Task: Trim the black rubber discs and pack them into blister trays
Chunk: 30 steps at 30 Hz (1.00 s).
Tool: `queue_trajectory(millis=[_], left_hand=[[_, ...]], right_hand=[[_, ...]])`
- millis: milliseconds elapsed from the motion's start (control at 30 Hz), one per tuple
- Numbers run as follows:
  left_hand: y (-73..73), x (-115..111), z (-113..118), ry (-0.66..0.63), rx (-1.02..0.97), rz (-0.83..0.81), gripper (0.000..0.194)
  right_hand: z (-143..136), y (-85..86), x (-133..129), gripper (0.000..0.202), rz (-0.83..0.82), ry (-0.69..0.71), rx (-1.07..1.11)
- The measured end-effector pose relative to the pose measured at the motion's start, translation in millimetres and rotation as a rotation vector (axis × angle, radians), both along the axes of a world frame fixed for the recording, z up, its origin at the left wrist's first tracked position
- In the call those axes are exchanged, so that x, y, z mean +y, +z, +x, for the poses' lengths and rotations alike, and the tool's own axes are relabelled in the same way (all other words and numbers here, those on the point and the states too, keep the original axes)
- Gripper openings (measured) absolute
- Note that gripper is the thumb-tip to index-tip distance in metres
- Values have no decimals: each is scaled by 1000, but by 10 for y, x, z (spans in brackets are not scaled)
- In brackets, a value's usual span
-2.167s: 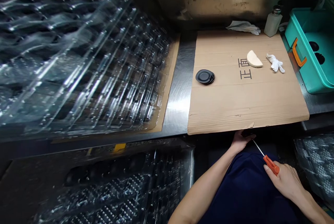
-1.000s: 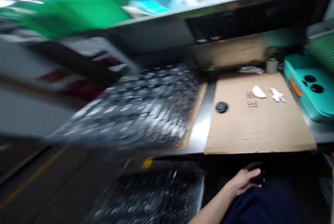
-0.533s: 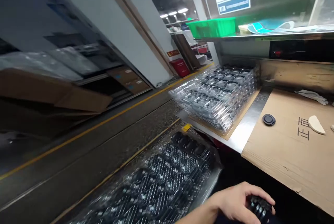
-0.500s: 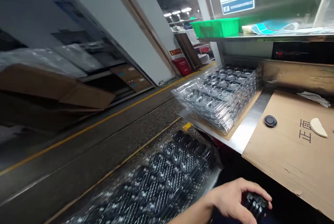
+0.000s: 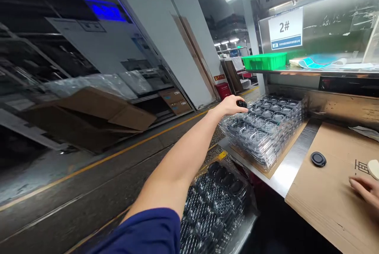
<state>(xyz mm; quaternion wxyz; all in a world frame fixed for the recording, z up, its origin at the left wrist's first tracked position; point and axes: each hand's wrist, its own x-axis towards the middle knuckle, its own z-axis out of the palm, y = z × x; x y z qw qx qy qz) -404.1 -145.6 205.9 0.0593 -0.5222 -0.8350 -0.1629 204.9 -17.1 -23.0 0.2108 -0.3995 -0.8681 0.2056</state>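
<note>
My left hand (image 5: 230,106) reaches far out and grips a small black round part (image 5: 242,104), at the left rear of a stack of clear plastic trays (image 5: 263,143). Several round pieces sit in the top tray's pockets. Whether the held part touches the tray I cannot tell. At the right edge my right hand (image 5: 367,190), partly out of view, is over the cardboard (image 5: 322,198) with fingers stretched out. Beside it lies a cream-coloured flat pad (image 5: 373,168). A black round cap (image 5: 318,159) lies on the cardboard to its left.
Below the bench's left edge stands another plastic tray stack (image 5: 219,206), with black round parts in its far row. A shelf above the bench bears a green bin (image 5: 265,61) and blue-backed strips (image 5: 319,63). A whitish glove (image 5: 365,131) lies at the bench's back.
My left hand has swung up and forward from the bench's front edge to the clear trays, with black in its grip. My right hand has come into view. The camera view has tilted up.
</note>
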Motion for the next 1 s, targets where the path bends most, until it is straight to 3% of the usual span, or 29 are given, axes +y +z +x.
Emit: queue_trajectory(millis=[133, 233, 300, 500, 667, 833, 1000], left_hand=[[-93, 218, -352, 96, 31, -244, 70], [-146, 185, -441, 137, 32, -246, 73], [-151, 158, -452, 140, 29, -212, 75], [-129, 236, -271, -20, -37, -235, 80], [-124, 289, -151, -1, -37, -329, 85], [-60, 277, -47, -15, 5, -311, 86], [6, 272, 275, -117, -13, -236, 80]], right_hand=[[-597, -15, 466, 50, 30, -24, -56], [-683, -163, 495, 49, 114, -86, -103], [-632, -252, 465, 47, 139, -38, -68], [-562, -338, 453, 43, 107, 2, 5], [-585, -342, 440, 43, 116, 0, 15], [-568, -365, 439, 43, 98, 12, 27], [-572, -370, 448, 43, 82, 13, 34]])
